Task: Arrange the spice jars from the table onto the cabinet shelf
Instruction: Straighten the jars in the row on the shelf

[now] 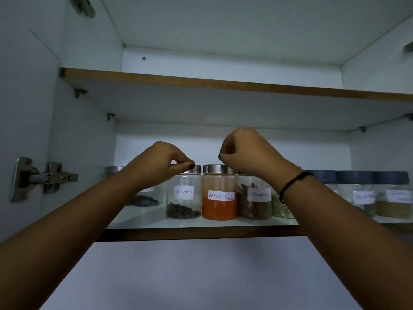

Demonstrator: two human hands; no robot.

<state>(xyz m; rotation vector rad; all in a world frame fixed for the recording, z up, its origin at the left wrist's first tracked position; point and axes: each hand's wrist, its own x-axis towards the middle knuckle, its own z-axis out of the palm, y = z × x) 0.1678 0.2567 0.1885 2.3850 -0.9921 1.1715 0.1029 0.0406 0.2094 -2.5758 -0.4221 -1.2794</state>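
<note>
On the lower cabinet shelf (201, 223), jars stand in one row, upright, side by side.

Left to right:
- steel-lid jar (145, 199), half hidden behind my left wrist, dark bits at the bottom, label not readable
- cloves jar (183, 198): clear glass, steel lid, low layer of dark cloves
- red chilli powder jar (219, 198): orange-red powder, about half full, steel lid. Touching the cloves jar on one side and the cinnamon jar (254, 202) on the other
- cinnamon jar: brown sticks leaning inside, label blurred
- green-fill jar (282, 209), mostly behind my right wrist
- two dark-lid jars further right: one labelled "Black…" (363, 198), rest unreadable, and one with yellow-brown powder (394, 204)

Left hand (161, 163): fingers (183, 164) curled, thumb and fingertip pinching the lid rim of the cloves jar.

Right hand (245, 151): fingers (225, 153) curled into a loose fist, holding nothing I can see, just above the chilli and cinnamon lids, not touching either. Black band (290, 184) on that wrist.

Upper shelf (223, 82) overhead. Door hinge (44, 177) on the left wall.
</note>
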